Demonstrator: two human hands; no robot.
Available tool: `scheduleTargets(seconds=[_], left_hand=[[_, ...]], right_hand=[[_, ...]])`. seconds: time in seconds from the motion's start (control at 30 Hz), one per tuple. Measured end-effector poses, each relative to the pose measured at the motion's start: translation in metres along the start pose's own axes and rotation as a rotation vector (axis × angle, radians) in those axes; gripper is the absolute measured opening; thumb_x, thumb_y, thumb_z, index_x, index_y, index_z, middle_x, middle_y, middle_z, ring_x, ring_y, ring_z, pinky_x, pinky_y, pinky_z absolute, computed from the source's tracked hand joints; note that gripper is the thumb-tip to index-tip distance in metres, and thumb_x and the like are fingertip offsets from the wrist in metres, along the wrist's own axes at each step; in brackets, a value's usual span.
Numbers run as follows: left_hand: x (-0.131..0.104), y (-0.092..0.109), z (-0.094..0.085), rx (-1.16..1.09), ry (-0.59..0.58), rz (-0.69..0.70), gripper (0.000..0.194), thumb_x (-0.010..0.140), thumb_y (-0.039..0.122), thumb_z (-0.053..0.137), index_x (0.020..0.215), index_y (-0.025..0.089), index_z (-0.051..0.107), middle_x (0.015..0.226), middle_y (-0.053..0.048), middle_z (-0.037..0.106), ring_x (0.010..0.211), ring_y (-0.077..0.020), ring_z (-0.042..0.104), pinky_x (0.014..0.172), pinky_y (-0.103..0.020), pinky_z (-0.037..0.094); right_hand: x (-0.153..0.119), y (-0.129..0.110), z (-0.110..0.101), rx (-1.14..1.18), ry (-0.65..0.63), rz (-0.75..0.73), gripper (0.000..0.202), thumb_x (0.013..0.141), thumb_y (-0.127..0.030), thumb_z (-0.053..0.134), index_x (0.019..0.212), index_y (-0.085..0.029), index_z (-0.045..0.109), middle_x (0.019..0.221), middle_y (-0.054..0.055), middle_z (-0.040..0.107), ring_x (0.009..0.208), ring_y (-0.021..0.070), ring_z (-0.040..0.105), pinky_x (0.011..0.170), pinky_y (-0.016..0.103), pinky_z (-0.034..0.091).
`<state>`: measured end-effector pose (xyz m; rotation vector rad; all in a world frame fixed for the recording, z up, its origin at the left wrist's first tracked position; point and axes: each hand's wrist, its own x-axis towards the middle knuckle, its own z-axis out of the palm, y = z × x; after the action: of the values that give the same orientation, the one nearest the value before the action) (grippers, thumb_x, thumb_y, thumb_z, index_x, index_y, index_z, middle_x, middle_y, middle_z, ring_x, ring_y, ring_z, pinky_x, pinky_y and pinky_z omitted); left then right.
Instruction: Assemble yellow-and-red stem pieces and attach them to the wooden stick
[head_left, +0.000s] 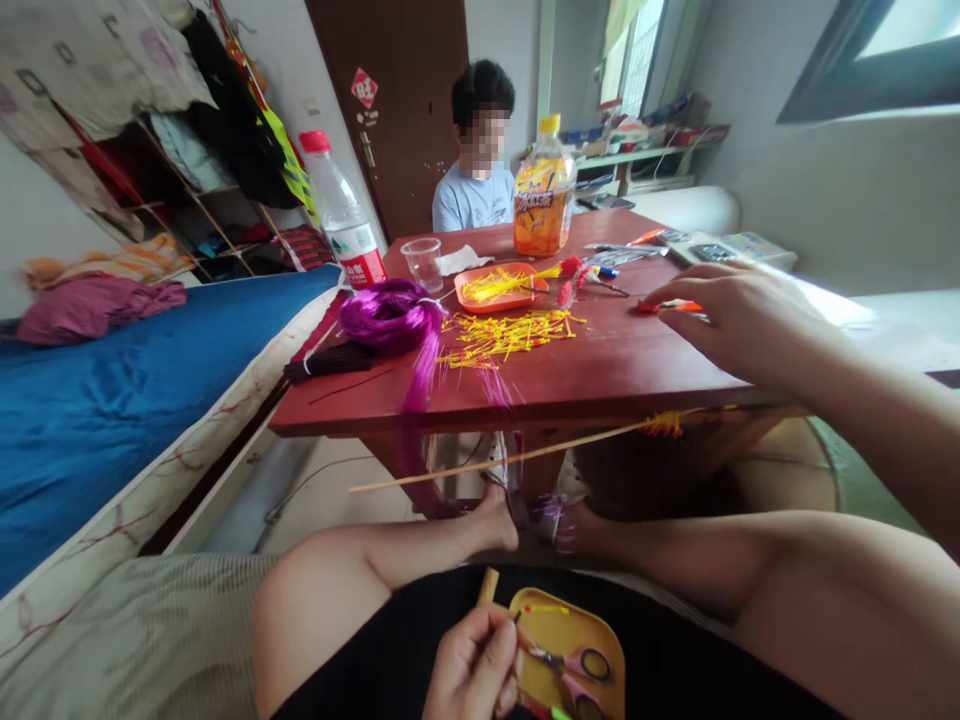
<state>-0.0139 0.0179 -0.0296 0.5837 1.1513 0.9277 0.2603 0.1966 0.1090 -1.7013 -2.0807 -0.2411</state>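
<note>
My left hand (476,660) is low in front of me, closed in a pinch. A small dark tip shows at its fingertips; the rest of what it holds is hidden. Beside it on my lap is a yellow tray (616,650) with pink-handled scissors (581,668) and a small yellow piece (546,609). A wooden stick end (487,587) shows just behind the fingers. My right hand (720,315) stretches over the table's right side, fingers extended and apart. Under its fingertips lies an orange-handled item (675,306); whether they touch, I cannot tell.
On the red table (622,370) lie purple thread (394,315), yellow red-tipped stems (510,335) and an orange tray (491,303). Two bottles, one with orange drink (544,195), stand behind. A thin stick (480,463) crosses before the table edge. A person (476,190) sits opposite.
</note>
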Motion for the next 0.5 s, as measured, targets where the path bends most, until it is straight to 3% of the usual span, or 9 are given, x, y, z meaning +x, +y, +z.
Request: scheduleTargets(seconds=[0.07,0.13,0.2,0.23,0.3,0.37,0.5], left_hand=[[-0.002,0.003,-0.004,-0.019,0.052,0.033,0.038,0.059,0.048,0.073,0.062,0.012,0.062,0.050,0.005,0.041,0.043,-0.0026,0.029,0.044,-0.018,0.020],[-0.003,0.004,-0.009,-0.036,0.103,0.041,0.035,0.059,0.045,0.074,0.062,0.012,0.062,0.052,0.004,0.044,0.045,-0.0033,0.032,0.044,-0.017,0.022],[-0.003,0.004,-0.014,-0.042,0.141,0.036,0.034,0.060,0.043,0.074,0.063,0.012,0.063,0.054,0.004,0.045,0.045,-0.0035,0.033,0.044,-0.017,0.023],[-0.002,0.004,-0.015,-0.042,0.153,0.033,0.033,0.061,0.043,0.074,0.063,0.012,0.063,0.054,0.004,0.044,0.045,-0.0036,0.033,0.044,-0.017,0.023],[-0.002,0.004,-0.016,-0.043,0.169,0.028,0.031,0.062,0.041,0.073,0.063,0.012,0.063,0.055,0.003,0.045,0.046,-0.0039,0.033,0.044,-0.018,0.024],[-0.002,0.003,-0.015,-0.052,0.181,0.028,0.030,0.061,0.041,0.074,0.064,0.012,0.063,0.056,0.003,0.046,0.048,-0.0047,0.033,0.045,-0.018,0.025],[-0.005,0.003,-0.012,-0.074,0.186,0.033,0.031,0.061,0.041,0.074,0.064,0.013,0.063,0.055,0.003,0.046,0.048,-0.0052,0.033,0.045,-0.018,0.026]], right_hand=[[-0.025,-0.028,0.008,0.189,-0.030,-0.059,0.037,0.082,-0.033,0.043,0.092,-0.008,0.069,0.085,0.006,0.069,0.077,0.0122,0.059,0.066,0.030,0.036],[-0.071,-0.061,0.028,0.386,-0.377,-0.266,0.020,0.079,-0.022,0.053,0.081,-0.017,0.071,0.075,0.001,0.070,0.065,0.0104,0.061,0.062,0.024,0.040],[-0.126,-0.093,0.060,0.323,-0.742,-0.323,0.015,0.070,-0.010,0.061,0.074,-0.019,0.072,0.074,0.003,0.072,0.065,0.0156,0.065,0.058,0.023,0.043],[-0.153,-0.107,0.078,0.233,-0.821,-0.291,0.016,0.068,-0.007,0.061,0.071,-0.019,0.072,0.071,0.005,0.072,0.062,0.0182,0.066,0.055,0.024,0.043],[-0.200,-0.129,0.114,0.189,-0.883,-0.269,0.021,0.065,0.000,0.057,0.067,-0.016,0.071,0.065,0.009,0.071,0.054,0.0216,0.066,0.048,0.024,0.042],[-0.232,-0.145,0.140,0.181,-0.883,-0.263,0.027,0.066,0.005,0.051,0.070,-0.014,0.071,0.067,0.012,0.071,0.058,0.0230,0.067,0.051,0.025,0.044],[-0.260,-0.166,0.163,0.198,-0.855,-0.271,0.037,0.068,0.009,0.042,0.082,-0.012,0.068,0.076,0.013,0.070,0.070,0.0240,0.067,0.065,0.030,0.047]])
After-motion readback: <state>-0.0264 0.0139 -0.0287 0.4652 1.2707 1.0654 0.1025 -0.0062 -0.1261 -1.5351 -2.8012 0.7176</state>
